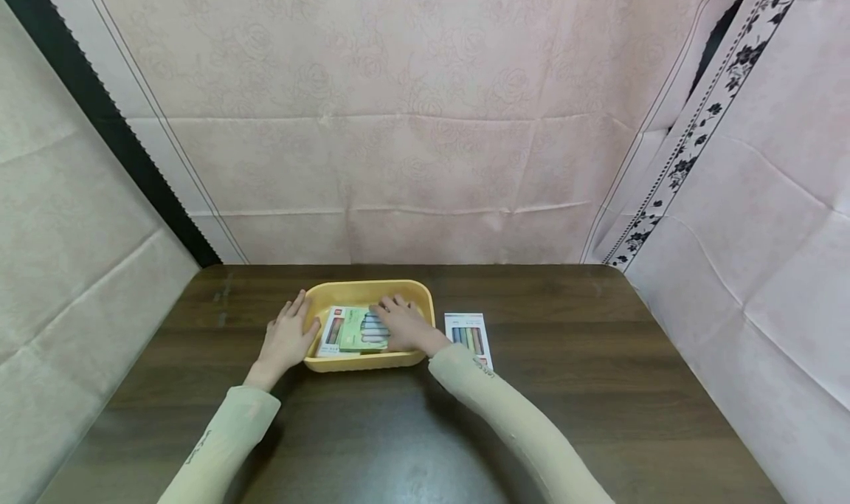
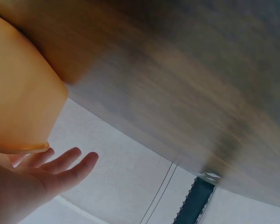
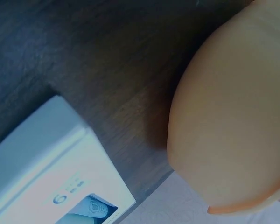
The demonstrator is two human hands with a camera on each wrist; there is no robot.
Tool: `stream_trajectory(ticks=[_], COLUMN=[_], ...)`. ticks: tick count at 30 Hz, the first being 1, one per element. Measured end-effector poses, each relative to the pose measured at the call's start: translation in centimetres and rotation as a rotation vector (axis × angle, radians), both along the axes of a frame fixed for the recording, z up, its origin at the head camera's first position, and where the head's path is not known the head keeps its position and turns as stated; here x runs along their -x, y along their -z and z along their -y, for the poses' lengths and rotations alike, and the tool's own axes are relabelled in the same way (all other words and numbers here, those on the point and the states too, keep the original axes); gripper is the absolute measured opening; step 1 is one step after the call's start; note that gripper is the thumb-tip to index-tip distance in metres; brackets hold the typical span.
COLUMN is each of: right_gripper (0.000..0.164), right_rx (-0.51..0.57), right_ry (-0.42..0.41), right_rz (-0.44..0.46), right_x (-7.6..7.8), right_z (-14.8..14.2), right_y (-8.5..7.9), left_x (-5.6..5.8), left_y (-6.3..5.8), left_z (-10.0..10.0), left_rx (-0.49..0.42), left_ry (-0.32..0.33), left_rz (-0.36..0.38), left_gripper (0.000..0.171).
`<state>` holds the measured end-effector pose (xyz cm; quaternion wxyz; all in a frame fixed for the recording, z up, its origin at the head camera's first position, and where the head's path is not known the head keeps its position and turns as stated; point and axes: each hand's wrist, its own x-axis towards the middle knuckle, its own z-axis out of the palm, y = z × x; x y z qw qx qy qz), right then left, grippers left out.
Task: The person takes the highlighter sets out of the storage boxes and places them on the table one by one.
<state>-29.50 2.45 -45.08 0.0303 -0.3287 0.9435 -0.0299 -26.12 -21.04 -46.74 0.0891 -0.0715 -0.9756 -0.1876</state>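
Observation:
A yellow plastic basket (image 1: 367, 362) stands on the table. Inside it, a green box (image 1: 355, 332) with a picture of pale sticks overlaps a white box (image 1: 328, 343). My right hand (image 1: 408, 328) reaches over the basket's right side and holds the green box by its right end; its thumb is mostly hidden. Along the left rim, my left hand (image 1: 285, 342) rests with straight, spread fingers. The left wrist view shows those fingers (image 2: 77, 170) beside the basket's outer wall (image 2: 23, 88).
Right of the basket, another white box (image 1: 468, 336) lies on the brown table (image 1: 564, 386), coloured sticks showing in its window. In the right wrist view this box (image 3: 79, 163) carries a "6". Pale patterned cloth (image 1: 425, 164) hangs behind and at both sides.

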Motion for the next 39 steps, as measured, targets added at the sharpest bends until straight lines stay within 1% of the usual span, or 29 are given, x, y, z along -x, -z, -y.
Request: stream_trajectory(ticks=[6, 13, 18, 24, 31, 39], right_gripper=[0.082, 0.084, 0.084, 0.085, 0.086, 0.087], right_rx=[0.015, 0.044, 0.074, 0.081, 0.109, 0.151], right_ry=[0.009, 0.005, 0.012, 0.005, 0.007, -0.001], right_rz=[0.021, -0.008, -0.011, -0.042, -0.042, -0.068], right_x=[0.0, -0.2, -0.3, -0.5, -0.5, -0.6], right_z=[-0.2, -0.7, -1.1, -1.4, -1.7, -2.4], right_y=[0.0, -0.2, -0.3, -0.7, -0.8, -1.1], left_x=[-0.1, -0.1, -0.1, 0.0, 0.1, 0.0], left_y=[-0.1, -0.1, -0.1, -0.1, 0.1, 0.0], left_z=[0.0, 0.0, -0.1, 0.0, 0.1, 0.0], left_rx=[-0.007, -0.002, -0.005, -0.007, -0.006, -0.007], left_ry=[0.001, -0.003, -0.002, 0.000, 0.002, 0.003], left_rz=[0.004, -0.001, -0.004, 0.005, 0.003, 0.005], left_gripper=[0.054, 0.054, 0.053, 0.055, 0.055, 0.055])
